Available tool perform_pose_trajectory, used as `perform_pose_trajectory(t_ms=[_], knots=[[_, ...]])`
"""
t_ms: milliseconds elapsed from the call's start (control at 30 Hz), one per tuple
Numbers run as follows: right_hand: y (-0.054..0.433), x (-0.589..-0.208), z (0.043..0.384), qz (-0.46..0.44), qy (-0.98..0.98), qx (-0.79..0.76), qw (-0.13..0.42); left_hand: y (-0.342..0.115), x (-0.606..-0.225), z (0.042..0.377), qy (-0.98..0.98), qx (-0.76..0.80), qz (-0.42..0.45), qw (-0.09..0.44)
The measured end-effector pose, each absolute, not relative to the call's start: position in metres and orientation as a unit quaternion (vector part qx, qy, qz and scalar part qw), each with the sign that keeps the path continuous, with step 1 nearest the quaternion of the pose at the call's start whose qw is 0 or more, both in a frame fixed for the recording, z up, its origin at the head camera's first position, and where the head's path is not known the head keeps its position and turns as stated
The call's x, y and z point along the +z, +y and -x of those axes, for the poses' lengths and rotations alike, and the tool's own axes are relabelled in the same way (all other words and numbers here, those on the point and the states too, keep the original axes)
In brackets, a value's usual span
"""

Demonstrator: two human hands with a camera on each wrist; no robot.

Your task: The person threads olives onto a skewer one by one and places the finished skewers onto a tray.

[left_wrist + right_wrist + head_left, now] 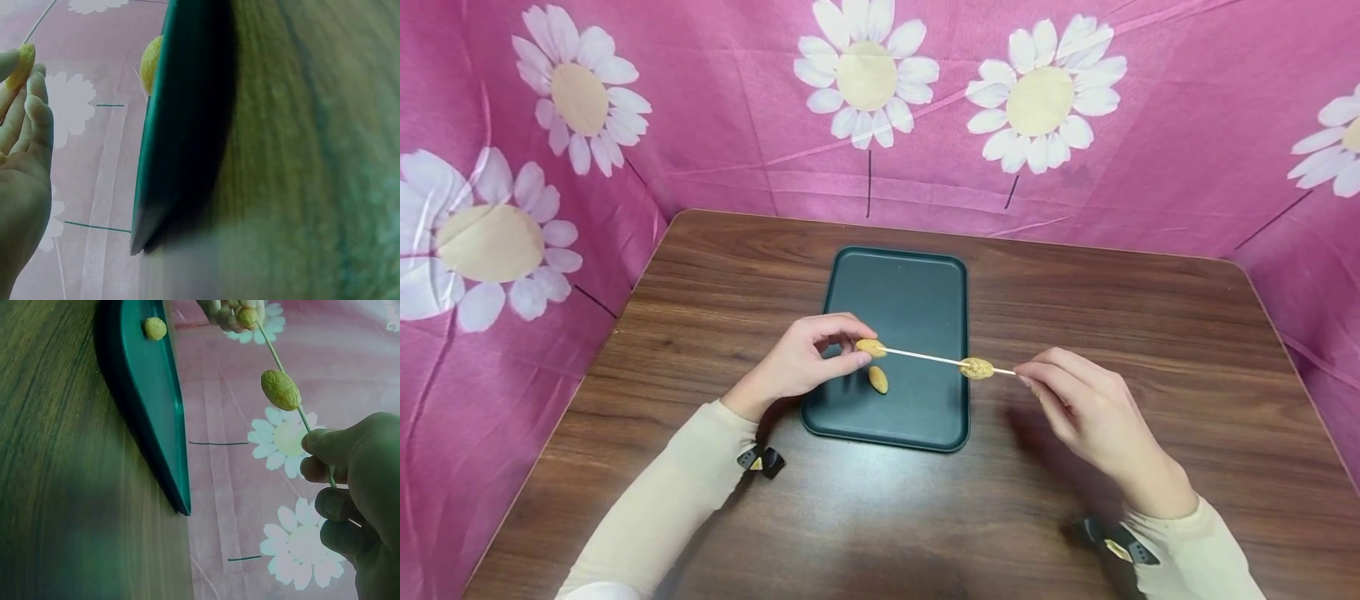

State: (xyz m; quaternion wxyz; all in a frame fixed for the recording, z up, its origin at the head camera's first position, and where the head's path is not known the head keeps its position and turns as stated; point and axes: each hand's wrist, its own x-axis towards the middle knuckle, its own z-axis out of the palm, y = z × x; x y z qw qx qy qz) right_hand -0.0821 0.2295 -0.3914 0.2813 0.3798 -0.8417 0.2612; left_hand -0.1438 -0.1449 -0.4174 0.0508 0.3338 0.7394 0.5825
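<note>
Above the dark green tray [898, 304], my right hand [1093, 408] pinches one end of a thin wooden skewer [921, 357]. A wrinkled, oval yellow-brown piece [977, 368] is threaded on the skewer near that hand, its surface plain in the right wrist view. At the far end, my left hand [808, 354] pinches a second oval piece [870, 347] between thumb and fingers. The skewer's tip meets that piece; how deep it goes is hidden. On the tray below lies a third oval piece [878, 380], touched by neither hand.
The tray lies on a brown wood-grain table [1097, 308]. Behind and beside the table hangs a pink cloth [722, 100] with large white flowers. Each sleeve carries a small black device at the wrist, close above the tabletop.
</note>
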Motion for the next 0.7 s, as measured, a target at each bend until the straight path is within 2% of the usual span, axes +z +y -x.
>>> perform_pose_trajectory(t_ms=[700], knots=[[0.2230, -0.3877, 0.0814, -0.390, -0.836, 0.268, 0.278, -0.1433, -0.4118, 0.1415, 0.725, 0.596, -0.342, 0.053]])
